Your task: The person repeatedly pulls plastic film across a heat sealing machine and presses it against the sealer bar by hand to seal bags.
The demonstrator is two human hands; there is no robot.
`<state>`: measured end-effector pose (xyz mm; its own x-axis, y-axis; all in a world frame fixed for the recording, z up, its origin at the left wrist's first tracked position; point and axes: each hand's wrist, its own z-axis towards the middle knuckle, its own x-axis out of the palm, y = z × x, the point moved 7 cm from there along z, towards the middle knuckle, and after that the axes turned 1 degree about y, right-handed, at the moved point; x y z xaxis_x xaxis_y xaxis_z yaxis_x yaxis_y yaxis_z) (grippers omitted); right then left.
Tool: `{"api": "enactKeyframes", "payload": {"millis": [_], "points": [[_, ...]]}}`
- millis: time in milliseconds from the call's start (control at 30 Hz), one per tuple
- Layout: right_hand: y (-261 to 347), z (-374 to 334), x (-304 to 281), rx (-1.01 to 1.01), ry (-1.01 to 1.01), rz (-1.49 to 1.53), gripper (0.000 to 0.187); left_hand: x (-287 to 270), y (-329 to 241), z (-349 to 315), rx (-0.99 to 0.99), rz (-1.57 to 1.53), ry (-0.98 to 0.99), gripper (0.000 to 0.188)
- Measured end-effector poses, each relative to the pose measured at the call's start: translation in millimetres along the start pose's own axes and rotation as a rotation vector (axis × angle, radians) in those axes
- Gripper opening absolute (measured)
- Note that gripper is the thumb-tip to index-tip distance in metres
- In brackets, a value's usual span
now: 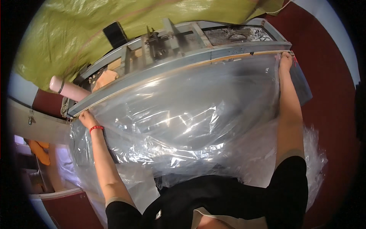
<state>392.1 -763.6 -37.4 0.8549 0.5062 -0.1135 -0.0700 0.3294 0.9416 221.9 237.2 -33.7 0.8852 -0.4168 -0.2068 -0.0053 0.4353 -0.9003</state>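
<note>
Clock from middle of view. Clear plastic film (198,103), thin and glossy, fills the centre, spread between both hands just below the metal frame (160,63) at 12, creased and shiny toward 6. Left hand (88,119) at 9, fingers curled and clamped on film edge by near-left end of frame; red bracelet (96,128) on that wrist. Right hand (286,60) at 2, fingers curled, clamped on film's far corner by frame's right end. Hands well apart, both arms stretched out, black sleeves. Pink cylinder (68,87) between 9 and 10, tilted, beside frame. Peach-coloured piece (106,79) at 10, behind front bar. Dark flat rectangular thing (115,35) at 11, against yellow-green tarp (72,38). Orange item (42,152) between 8 and 9. Dark red floor (324,110) at 3
</note>
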Motion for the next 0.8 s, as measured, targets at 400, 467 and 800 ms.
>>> {"api": "enactKeyframes", "payload": {"millis": [400, 467, 800], "points": [[327, -402, 112, -1.217, 0.688, 0.104, 0.016, -84, -161, -90, 0.216, -0.484, 0.301, 0.007], [334, -440, 109, -1.278, 0.731, 0.103, 0.015, -116, -158, -88, 0.251, -0.455, 0.163, 0.007], [187, -303, 55, -0.483, 0.876, -0.186, 0.019, -186, -42, -116, 0.5, 0.747, 0.451, 0.033]]}}
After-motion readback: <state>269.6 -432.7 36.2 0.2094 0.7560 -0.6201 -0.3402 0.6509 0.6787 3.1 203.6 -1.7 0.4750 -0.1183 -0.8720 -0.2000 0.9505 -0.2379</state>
